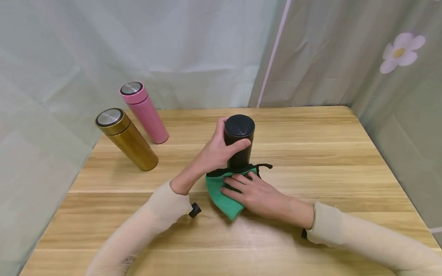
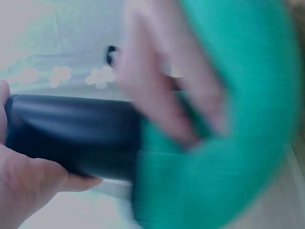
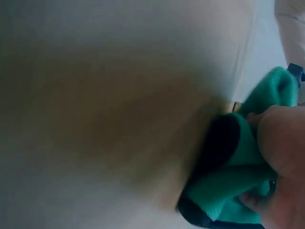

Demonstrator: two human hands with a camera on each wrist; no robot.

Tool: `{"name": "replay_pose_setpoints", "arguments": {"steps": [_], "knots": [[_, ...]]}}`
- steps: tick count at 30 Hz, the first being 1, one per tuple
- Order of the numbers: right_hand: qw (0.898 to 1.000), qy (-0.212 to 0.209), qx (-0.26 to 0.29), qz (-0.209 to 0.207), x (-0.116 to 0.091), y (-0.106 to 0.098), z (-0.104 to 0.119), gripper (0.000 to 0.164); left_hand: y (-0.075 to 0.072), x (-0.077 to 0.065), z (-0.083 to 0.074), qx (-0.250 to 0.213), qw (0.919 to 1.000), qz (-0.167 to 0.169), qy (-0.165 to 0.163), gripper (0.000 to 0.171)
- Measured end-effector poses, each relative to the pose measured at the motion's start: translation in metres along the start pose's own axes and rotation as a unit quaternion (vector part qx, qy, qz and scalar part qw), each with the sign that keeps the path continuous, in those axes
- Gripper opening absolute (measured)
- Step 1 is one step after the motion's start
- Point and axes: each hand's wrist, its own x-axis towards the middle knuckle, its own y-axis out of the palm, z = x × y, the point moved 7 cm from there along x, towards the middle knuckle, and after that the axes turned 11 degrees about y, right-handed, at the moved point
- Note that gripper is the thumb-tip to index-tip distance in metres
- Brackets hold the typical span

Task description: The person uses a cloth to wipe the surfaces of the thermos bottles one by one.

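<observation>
A black insulated bottle (image 1: 238,151) stands near the middle of the table, lid up. My left hand (image 1: 215,151) grips it near the top, thumb across the front. Its lower end meets the black-trimmed mouth of a green cloth pouch (image 1: 221,191); that end is hidden by the fabric. My right hand (image 1: 259,195) holds the pouch just below the mouth, its fingers bent over the cloth. A black drawstring (image 1: 265,165) sticks out at the right. In the left wrist view the pouch (image 2: 257,119) and right fingers are blurred beside the bottle (image 2: 76,133).
On the wooden table (image 1: 310,153), a gold bottle (image 1: 132,145) and a pink bottle (image 1: 150,117) stand upright at the back left. Pale curtains (image 1: 207,50) hang behind the table and along its sides.
</observation>
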Motion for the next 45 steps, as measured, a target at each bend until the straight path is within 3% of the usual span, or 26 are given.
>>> {"name": "replay_pose_setpoints", "arguments": {"steps": [4, 8, 11, 13, 17, 21, 26, 29, 31, 33, 35, 41, 45], "knots": [[0.998, 0.014, 0.029, 0.060, 0.000, 0.005, -0.001, 0.052, 0.002, 0.002, -0.005, 0.014, 0.9998, 0.001, 0.016, 0.069], [0.987, 0.022, 0.093, 0.130, 0.005, -0.001, -0.006, 0.052, 0.000, 0.004, -0.007, 0.022, 0.9995, 0.009, 0.022, 0.071], [0.968, 0.026, 0.189, 0.163, 0.008, -0.004, -0.013, 0.052, 0.000, 0.003, -0.007, -0.007, 0.9992, 0.029, 0.025, 0.067], [0.945, 0.045, 0.269, 0.178, 0.006, -0.005, -0.021, 0.051, 0.000, 0.001, -0.006, -0.023, 0.9986, 0.045, 0.017, 0.066], [0.888, 0.115, 0.413, 0.169, 0.000, -0.009, -0.045, 0.046, -0.002, -0.003, -0.006, -0.023, 0.9977, 0.063, -0.002, 0.071], [0.825, 0.192, 0.511, 0.144, -0.010, -0.014, -0.064, 0.037, -0.004, -0.002, -0.010, -0.037, 0.9973, 0.062, 0.013, 0.060], [0.716, 0.300, 0.619, 0.121, -0.028, -0.022, -0.080, 0.040, -0.006, 0.000, -0.008, -0.031, 0.9983, 0.048, 0.009, 0.056], [0.642, 0.338, 0.680, 0.100, -0.037, -0.031, -0.083, 0.045, -0.007, 0.000, -0.006, -0.013, 0.9994, 0.033, -0.003, 0.059], [0.604, 0.353, 0.710, 0.084, -0.042, -0.040, -0.083, 0.047, -0.008, 0.000, -0.005, -0.008, 0.9997, 0.023, -0.009, 0.059], [0.578, 0.367, 0.726, 0.065, -0.045, -0.051, -0.083, 0.045, -0.009, -0.001, -0.004, -0.010, 0.9998, 0.015, -0.012, 0.060], [0.570, 0.380, 0.728, 0.044, -0.047, -0.065, -0.084, 0.040, -0.009, -0.001, -0.005, -0.018, 0.9997, 0.012, -0.009, 0.059], [0.562, 0.392, 0.727, -0.032, -0.053, -0.101, -0.088, 0.027, -0.006, -0.001, -0.007, -0.013, 0.9994, 0.022, 0.021, 0.065], [0.571, 0.370, 0.723, -0.118, -0.057, -0.120, -0.090, 0.027, -0.006, 0.000, -0.009, -0.014, 0.9989, 0.022, 0.038, 0.064]]}}
